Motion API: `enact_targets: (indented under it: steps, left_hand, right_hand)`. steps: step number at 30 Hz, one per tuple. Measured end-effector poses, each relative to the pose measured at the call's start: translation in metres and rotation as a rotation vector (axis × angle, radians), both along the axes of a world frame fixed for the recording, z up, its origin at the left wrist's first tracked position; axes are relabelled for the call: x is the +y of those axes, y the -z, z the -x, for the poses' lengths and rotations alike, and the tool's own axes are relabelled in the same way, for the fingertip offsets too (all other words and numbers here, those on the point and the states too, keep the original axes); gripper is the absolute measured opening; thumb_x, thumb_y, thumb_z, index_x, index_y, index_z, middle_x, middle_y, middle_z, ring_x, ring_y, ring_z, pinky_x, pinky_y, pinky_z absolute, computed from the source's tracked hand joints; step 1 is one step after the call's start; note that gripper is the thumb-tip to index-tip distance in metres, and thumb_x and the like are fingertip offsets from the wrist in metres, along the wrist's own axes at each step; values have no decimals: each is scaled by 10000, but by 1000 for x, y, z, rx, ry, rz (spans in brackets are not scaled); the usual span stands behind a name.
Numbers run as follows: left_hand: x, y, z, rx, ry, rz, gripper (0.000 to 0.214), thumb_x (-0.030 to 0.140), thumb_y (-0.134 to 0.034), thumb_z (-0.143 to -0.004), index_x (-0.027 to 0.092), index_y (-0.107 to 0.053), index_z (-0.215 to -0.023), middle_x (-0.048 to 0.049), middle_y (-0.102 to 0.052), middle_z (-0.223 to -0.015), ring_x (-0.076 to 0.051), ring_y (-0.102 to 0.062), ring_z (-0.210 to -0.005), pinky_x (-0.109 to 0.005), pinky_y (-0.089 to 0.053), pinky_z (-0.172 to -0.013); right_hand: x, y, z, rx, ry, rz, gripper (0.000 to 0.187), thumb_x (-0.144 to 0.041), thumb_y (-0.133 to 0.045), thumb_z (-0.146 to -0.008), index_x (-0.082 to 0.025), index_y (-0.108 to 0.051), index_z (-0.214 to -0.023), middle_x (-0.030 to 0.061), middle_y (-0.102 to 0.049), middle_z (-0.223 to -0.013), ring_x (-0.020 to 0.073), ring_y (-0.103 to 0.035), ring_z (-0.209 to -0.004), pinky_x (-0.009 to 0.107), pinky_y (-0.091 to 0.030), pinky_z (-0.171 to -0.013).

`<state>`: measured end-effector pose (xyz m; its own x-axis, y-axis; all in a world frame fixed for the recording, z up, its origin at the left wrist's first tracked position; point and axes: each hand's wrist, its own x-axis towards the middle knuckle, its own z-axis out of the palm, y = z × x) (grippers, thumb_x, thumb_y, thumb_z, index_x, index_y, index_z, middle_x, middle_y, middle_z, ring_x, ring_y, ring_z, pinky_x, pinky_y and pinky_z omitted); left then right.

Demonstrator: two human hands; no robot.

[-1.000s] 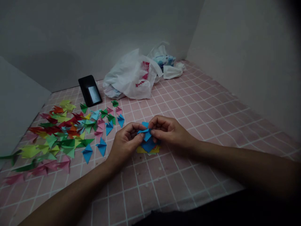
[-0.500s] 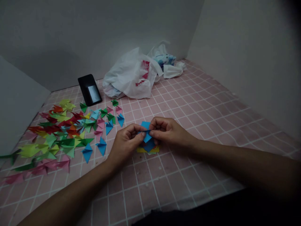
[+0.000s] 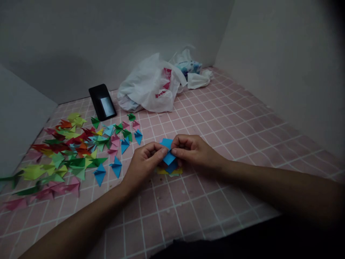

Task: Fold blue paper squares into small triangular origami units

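Note:
A piece of blue origami paper (image 3: 169, 158), partly folded, is held between both hands just above the table. My left hand (image 3: 147, 160) pinches its left edge between thumb and fingers. On the opposite edge, my right hand (image 3: 190, 149) grips it the same way. Under the hands lies a small stack of coloured paper, with a yellow sheet (image 3: 162, 171) showing at the near side. The fingers hide parts of the folds. Left of my left hand, folded blue cranes (image 3: 116, 166) rest on the table.
Many colourful folded paper cranes (image 3: 78, 163) spread over the left side of the pink checked tablecloth (image 3: 215, 118). A black phone (image 3: 102, 102) leans at the back. White plastic bags (image 3: 147, 84) lie crumpled by the wall, beside a blue-and-white packet (image 3: 188, 67).
The blue paper has opened out slightly between my fingers, and a flatter diamond-shaped face now shows. Both hands stay in nearly the same place.

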<state>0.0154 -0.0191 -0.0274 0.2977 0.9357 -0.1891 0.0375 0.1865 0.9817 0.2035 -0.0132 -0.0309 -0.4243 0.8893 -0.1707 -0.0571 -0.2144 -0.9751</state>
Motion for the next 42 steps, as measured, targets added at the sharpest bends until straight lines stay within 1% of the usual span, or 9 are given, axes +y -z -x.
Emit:
enact_targets:
  steps: [6, 16, 19, 23, 29, 36, 42]
  left_hand:
    - [0, 1, -2, -5, -25, 31, 266, 402, -747, -815, 149, -674, -777, 1, -667, -662, -99, -597, -588, -203, -484, -580]
    - [1, 1, -3, 42, -19, 9, 275, 406, -726, -818, 148, -652, -760, 6, -639, -654, -96, -555, -593, -210, -456, -584]
    - [2, 2, -4, 53, -17, 10, 274, 404, -727, -814, 149, -647, -753, 11, -624, -649, -93, -543, -589, -210, -444, -579]
    - [3, 4, -2, 26, 4, 23, 281, 419, -731, -817, 154, -650, -771, 3, -643, -670, -105, -566, -607, -225, -458, -599]
    - [4, 5, 0, -32, 21, 86, 283, 420, -754, -811, 155, -654, -798, -3, -652, -691, -120, -601, -638, -238, -481, -628]
    - [3, 7, 0, -84, -12, 114, 285, 413, -766, -808, 151, -657, -779, -7, -664, -677, -107, -588, -611, -224, -478, -608]
    - [4, 5, -1, -99, -55, 125, 278, 397, -789, -780, 148, -667, -761, -2, -652, -664, -102, -575, -593, -218, -463, -591]
  right_hand:
    - [0, 2, 0, 15, -13, 21, 198, -343, -684, -845, -176, -588, -799, -35, -576, -570, 94, -517, -521, 223, -422, -537]
    - [0, 3, 2, 46, -27, 46, 254, -388, -719, -829, -176, -583, -795, -38, -574, -551, 90, -509, -506, 221, -424, -525]
    - [-1, 3, 3, 49, -25, 53, 230, -371, -701, -842, -177, -585, -798, -40, -572, -552, 88, -507, -506, 217, -415, -522]
    - [-1, 4, 3, 42, -23, 53, 177, -324, -670, -856, -175, -587, -809, -40, -575, -562, 87, -515, -514, 218, -420, -535]
    - [0, 5, 2, 59, -29, 65, 155, -313, -652, -866, -175, -593, -828, -37, -584, -564, 93, -526, -515, 223, -436, -545]
    - [4, 7, 0, 116, -38, 73, 177, -321, -686, -857, -170, -597, -834, -31, -611, -577, 93, -549, -530, 224, -457, -565]
    - [5, 7, 0, 139, -27, 75, 168, -305, -709, -831, -171, -608, -845, -30, -629, -572, 98, -563, -528, 230, -483, -563]
